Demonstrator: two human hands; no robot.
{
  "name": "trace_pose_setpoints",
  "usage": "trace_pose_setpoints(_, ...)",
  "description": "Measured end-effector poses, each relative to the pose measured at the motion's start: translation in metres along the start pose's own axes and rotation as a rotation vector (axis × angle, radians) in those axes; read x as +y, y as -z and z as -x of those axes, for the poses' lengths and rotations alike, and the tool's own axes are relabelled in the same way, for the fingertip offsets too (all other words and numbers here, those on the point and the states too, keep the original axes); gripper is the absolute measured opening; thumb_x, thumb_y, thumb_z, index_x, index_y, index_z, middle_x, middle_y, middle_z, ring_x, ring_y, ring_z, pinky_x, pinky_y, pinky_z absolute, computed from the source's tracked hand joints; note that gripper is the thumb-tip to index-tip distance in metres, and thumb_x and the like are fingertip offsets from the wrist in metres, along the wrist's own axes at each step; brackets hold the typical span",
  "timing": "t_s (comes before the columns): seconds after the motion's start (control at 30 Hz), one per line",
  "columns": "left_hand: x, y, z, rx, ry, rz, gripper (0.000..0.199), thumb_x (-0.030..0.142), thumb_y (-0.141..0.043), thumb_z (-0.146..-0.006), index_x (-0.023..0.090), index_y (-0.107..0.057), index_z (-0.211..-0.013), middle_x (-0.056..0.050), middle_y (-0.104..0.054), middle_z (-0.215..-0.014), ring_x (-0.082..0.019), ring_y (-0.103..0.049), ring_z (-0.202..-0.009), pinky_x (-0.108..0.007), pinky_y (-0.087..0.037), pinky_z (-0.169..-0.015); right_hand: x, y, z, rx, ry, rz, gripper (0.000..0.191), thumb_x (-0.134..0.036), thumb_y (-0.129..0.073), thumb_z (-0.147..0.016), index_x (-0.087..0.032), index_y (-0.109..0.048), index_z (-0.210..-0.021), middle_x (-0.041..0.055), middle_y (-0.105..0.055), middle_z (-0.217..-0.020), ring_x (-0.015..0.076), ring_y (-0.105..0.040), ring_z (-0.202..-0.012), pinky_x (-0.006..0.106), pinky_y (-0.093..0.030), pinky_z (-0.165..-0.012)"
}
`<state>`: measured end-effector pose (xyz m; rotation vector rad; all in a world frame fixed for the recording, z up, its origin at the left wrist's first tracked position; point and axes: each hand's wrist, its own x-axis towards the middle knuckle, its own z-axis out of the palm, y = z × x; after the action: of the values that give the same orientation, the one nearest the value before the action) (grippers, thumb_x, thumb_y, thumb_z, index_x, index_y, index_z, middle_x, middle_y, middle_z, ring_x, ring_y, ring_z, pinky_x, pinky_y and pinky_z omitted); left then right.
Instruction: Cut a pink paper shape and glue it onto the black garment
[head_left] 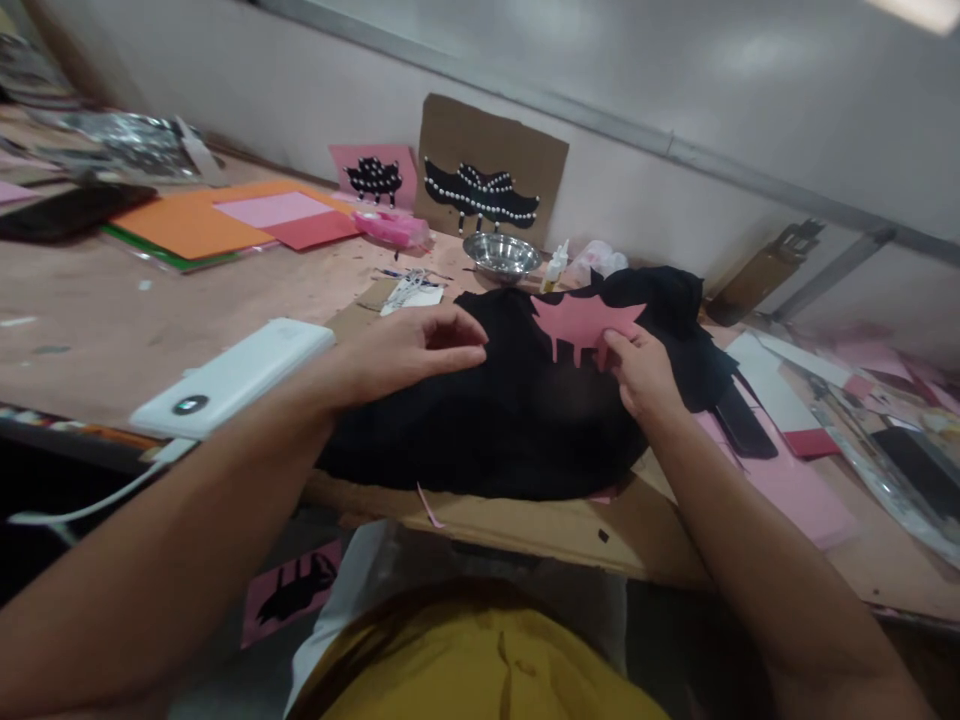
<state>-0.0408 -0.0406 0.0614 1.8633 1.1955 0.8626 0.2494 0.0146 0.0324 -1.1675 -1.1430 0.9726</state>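
Black fabric (pixel 480 430) lies spread in front of me, bunched up toward its back right. Above it, my right hand (pixel 646 375) pinches a pink paper cutout (pixel 574 322) by its lower right side. The cutout has a pointed, wavy upper edge and narrow legs hanging down. To the left, my left hand (pixel 420 350) hovers over the fabric, holding nothing, its thumb and curled fingers apart.
A steel bowl (pixel 501 257) and small glue bottle (pixel 555 267) stand behind the fabric. A beaded black shape on brown board (pixel 491 140) leans on the wall. A white power bank (pixel 232 375) and orange sheets (pixel 195 225) lie left; a black phone-like object (pixel 746 420) lies right.
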Motion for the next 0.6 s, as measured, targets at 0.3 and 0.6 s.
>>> trace_pose_setpoints(0.3, -0.02, -0.017, 0.072, -0.122, -0.047, -0.446, 0.049, 0.057, -0.072, -0.077, 0.032, -0.069, -0.119, -0.002, -0.073, -0.116, -0.026, -0.068, -0.105, -0.035, -0.053, -0.094, -0.025, 0.031, 0.041, 0.088, 0.574, 0.54, 0.072, -0.027, -0.056, -0.089, -0.03, -0.033, -0.157, 0.0104, -0.067, -0.129, 0.0085, -0.062, -0.054, 0.024, -0.052, -0.053)
trace_pose_setpoints(0.6, -0.041, -0.026, 0.072, -0.125, -0.252, -0.532, 0.028, 0.037, -0.05, -0.093, 0.024, -0.074, -0.086, -0.006, -0.072, -0.106, -0.022, -0.066, -0.103, -0.036, -0.05, -0.097, -0.034, 0.017, 0.073, -0.512, 0.942, 0.952, 0.026, -0.016, -0.056, -0.091, -0.02, -0.077, -0.106, 0.0069, -0.075, -0.097, 0.0202, -0.067, -0.095, 0.034, -0.055, -0.086)
